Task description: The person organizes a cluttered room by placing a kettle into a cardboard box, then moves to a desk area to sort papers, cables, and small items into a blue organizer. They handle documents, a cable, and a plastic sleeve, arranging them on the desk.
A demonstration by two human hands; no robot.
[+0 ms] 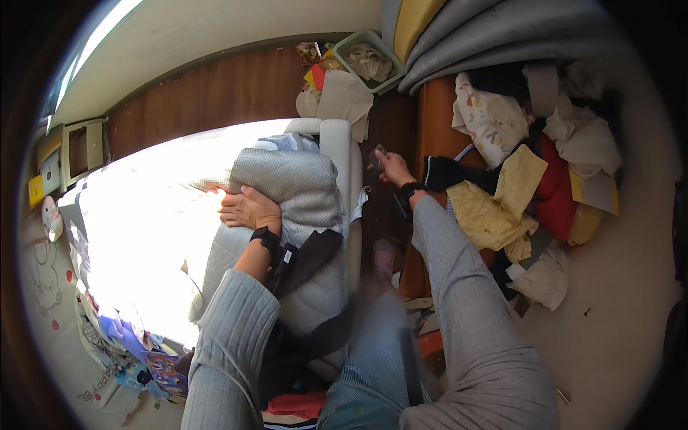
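My left hand presses down on a grey quilted blanket bunched on a bed, its fingers bent into the cloth beside a sunlit patch. A dark garment lies by that wrist. Reaching past the edge of the bed, my right hand holds a small clear plastic item between thumb and fingers, above the dark wooden floor. What exactly the item is cannot be told.
A pile of clothes covers a brown wooden bench at the right. A pale green bin and crumpled paper stand near the wall. The bed's padded edge runs beside my leg. A plush toy lies at the far left.
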